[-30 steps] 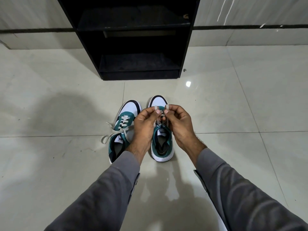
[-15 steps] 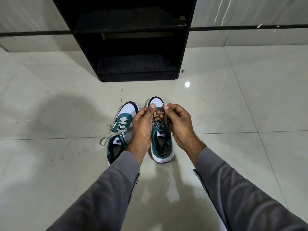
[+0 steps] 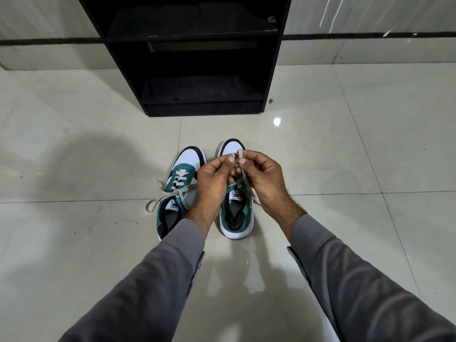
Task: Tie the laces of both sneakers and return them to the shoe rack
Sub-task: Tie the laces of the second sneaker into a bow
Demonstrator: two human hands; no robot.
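Observation:
Two green-and-white sneakers stand side by side on the tiled floor, toes pointing at the rack. Over the right sneaker (image 3: 236, 218) both hands work its pale lace (image 3: 243, 172). My left hand (image 3: 214, 180) pinches one strand. My right hand (image 3: 264, 177) pinches a lace loop that sticks up between thumb and forefinger. The hands hide most of that shoe's lacing. The left sneaker (image 3: 175, 193) has loose lace ends (image 3: 158, 196) trailing off to its left on the floor. The black shoe rack (image 3: 195, 53) stands straight ahead with bare shelves.
Glossy pale floor tiles (image 3: 74, 243) surround the shoes. A marble wall with a dark stripe (image 3: 370, 35) runs behind the rack. A small dark speck (image 3: 270, 101) lies on the floor by the rack's right foot. My grey sleeves fill the lower frame.
The two hands have drawn closer together above the right sneaker's toe, and the right hand now holds a lace loop upright. The sneakers have stayed put.

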